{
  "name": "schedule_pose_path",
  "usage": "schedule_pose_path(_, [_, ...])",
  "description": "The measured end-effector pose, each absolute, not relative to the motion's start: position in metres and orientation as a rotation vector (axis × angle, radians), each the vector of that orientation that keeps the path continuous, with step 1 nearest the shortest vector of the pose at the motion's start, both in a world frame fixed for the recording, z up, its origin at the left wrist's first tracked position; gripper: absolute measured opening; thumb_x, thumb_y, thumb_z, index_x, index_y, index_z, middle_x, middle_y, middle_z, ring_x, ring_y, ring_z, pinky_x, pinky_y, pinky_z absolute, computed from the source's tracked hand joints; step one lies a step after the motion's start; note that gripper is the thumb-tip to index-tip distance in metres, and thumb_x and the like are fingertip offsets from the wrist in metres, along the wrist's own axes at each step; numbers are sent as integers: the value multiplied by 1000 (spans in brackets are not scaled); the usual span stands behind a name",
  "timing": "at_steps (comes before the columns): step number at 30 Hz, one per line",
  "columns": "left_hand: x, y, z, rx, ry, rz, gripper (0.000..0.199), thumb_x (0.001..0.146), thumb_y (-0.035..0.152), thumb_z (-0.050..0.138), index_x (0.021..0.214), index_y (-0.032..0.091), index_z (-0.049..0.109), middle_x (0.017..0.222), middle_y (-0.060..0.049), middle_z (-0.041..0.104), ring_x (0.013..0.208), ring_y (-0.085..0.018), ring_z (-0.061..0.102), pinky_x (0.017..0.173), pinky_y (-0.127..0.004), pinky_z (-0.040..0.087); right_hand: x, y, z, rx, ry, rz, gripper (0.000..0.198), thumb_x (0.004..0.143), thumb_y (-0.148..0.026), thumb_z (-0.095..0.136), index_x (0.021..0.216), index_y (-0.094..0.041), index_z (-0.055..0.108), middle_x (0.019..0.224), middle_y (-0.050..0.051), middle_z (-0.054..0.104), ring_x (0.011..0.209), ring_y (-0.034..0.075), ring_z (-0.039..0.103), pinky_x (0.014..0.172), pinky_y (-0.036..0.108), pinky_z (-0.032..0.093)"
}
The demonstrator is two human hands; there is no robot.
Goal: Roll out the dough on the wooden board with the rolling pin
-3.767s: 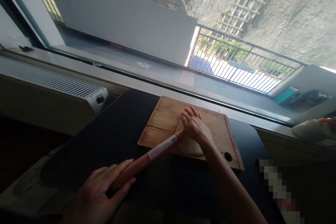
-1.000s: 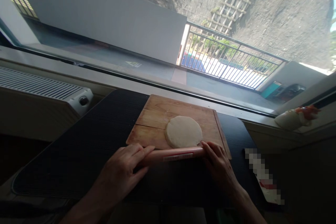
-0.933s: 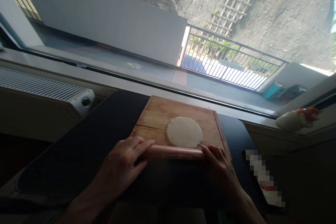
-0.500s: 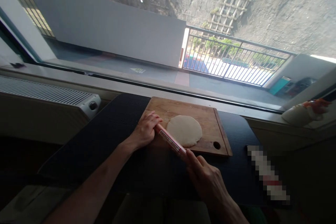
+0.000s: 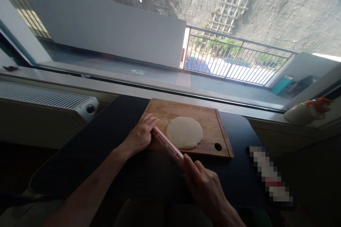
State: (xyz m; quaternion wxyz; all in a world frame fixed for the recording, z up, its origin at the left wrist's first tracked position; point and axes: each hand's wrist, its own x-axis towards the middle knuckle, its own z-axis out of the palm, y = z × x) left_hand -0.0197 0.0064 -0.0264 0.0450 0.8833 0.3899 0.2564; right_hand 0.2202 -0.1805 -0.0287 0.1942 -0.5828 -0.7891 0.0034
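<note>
A round, flattened sheet of dough (image 5: 184, 133) lies on a wooden cutting board (image 5: 207, 113). A slim rolling pin (image 5: 167, 144) with a printed label slants across the board's near left side, along the dough's lower left edge. Its far end is under my left hand (image 5: 142, 131), whose fingers curve over it above the board's left part. Around the near end my right hand (image 5: 202, 181) is closed, in front of the board's near edge. My fingertips there are partly hidden by the hand itself.
The board sits on a black table (image 5: 112, 131) with rounded corners, against a window sill. A blurred-out object (image 5: 270, 173) lies at the table's right. A white radiator (image 5: 48, 95) stands left, and a pale container (image 5: 298, 116) sits on the sill at right.
The rolling pin, with both hands on it, has shifted slightly left and toward me, away from the dough's middle. The whole view has moved a little. The dough looks the same.
</note>
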Motion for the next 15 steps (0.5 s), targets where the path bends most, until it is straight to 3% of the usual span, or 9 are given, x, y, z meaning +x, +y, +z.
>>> schedule_pose_path(7, [-30, 15, -28, 2672, 1215, 766, 56, 75, 8, 32, 127, 14, 50, 134, -7, 49, 134, -22, 29, 113, -45, 24, 202, -178, -26, -1677, -2172, -41, 48, 89, -26, 43, 136, -18, 39, 85, 6, 61, 64, 15, 60, 56, 23, 47])
schedule_pose_path(11, [-39, 29, -24, 2479, 1266, 759, 50, 79, 16, 31, 125, 16, 52, 139, -5, 44, 137, -22, 24, 113, -46, 23, 171, -176, -22, -1672, -2207, 65, 55, 87, -24, 42, 139, -12, 31, 86, 8, 60, 60, 16, 58, 53, 25, 46])
schedule_pose_path(15, [-14, 39, -19, 2432, 1381, 801, 47, 87, 26, 28, 121, 9, 54, 140, -11, 42, 137, -28, 19, 112, -50, 18, 161, -170, -21, -1712, -2139, 188, 55, 88, -25, 40, 140, -11, 28, 90, 8, 60, 67, 18, 60, 57, 26, 48])
